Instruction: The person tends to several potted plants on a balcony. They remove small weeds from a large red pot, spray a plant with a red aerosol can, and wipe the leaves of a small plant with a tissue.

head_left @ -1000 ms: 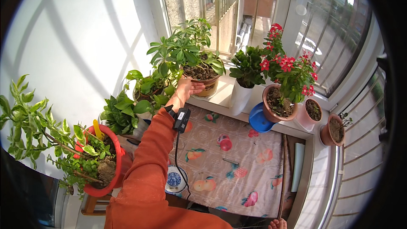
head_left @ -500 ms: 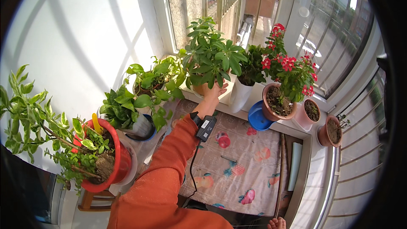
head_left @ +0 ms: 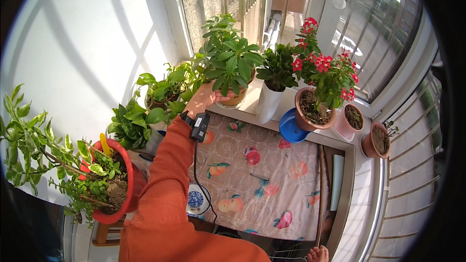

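My left hand [head_left: 207, 99] reaches to a bushy green umbrella plant [head_left: 232, 60] on the windowsill. Its fingers are stretched out, palm partly up, under the lower leaves and against the side of the tan pot [head_left: 236, 98]; leaves hide part of the contact. A small black device [head_left: 199, 127] with a cable is strapped to that wrist. At the lower right edge, my right hand [head_left: 318, 254] has its fingers curled by the lower end of a thin brown stick [head_left: 320, 199]. What those fingers hold, if anything, is not clear.
Right along the sill stand a white vase [head_left: 269, 104], a terracotta pot [head_left: 322, 123] with red flowers, a blue saucer [head_left: 292, 128] and small pots. A red pot [head_left: 128, 184] and leafy plants line the left. A fruit-patterned tablecloth [head_left: 242, 179] bears a blue-and-white dish [head_left: 198, 199].
My left hand has shifted left and out from behind the leaves to the pot's near left side. The view has turned slightly, and the dish now shows. My right hand stays low.
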The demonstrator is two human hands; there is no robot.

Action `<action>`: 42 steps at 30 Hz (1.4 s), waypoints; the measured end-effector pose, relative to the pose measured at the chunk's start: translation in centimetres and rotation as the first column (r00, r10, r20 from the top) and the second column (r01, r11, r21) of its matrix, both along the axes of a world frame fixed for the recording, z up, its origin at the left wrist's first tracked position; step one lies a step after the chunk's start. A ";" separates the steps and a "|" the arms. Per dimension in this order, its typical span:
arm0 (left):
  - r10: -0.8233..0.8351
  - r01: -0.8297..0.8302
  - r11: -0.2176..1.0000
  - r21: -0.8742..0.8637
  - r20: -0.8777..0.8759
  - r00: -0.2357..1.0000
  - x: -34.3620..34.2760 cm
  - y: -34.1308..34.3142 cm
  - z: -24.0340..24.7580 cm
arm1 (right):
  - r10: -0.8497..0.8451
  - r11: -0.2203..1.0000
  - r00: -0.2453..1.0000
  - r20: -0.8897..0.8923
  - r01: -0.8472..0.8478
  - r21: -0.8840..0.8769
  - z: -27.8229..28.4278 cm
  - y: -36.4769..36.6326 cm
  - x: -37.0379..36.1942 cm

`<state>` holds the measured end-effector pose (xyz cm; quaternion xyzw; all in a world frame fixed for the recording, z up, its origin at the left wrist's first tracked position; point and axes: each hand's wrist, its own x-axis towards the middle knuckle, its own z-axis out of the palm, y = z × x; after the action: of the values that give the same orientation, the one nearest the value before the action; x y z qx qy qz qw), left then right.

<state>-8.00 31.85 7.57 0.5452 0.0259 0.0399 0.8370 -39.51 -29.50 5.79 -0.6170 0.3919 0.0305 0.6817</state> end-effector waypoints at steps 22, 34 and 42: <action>0.456 -0.496 0.829 -0.259 -0.201 0.867 8.5 -7.3 -6.1 | 0.000 1.000 0.999 0.038 -0.001 0.011 -1.0 -0.2 -1.6; 0.372 -0.416 0.907 -0.064 -0.342 0.863 4.9 -5.8 -1.8 | -0.028 0.999 0.998 0.060 0.026 0.030 -1.4 -0.3 -2.5; 0.221 -0.207 0.973 0.099 -0.173 0.960 2.2 0.0 -2.6 | -0.037 0.999 0.999 0.027 0.036 0.020 -2.1 -0.3 -2.7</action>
<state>-5.76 31.83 4.95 0.5735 0.1597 0.0810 0.7994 -42.23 -29.82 3.68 -0.6034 0.3933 0.0133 0.6935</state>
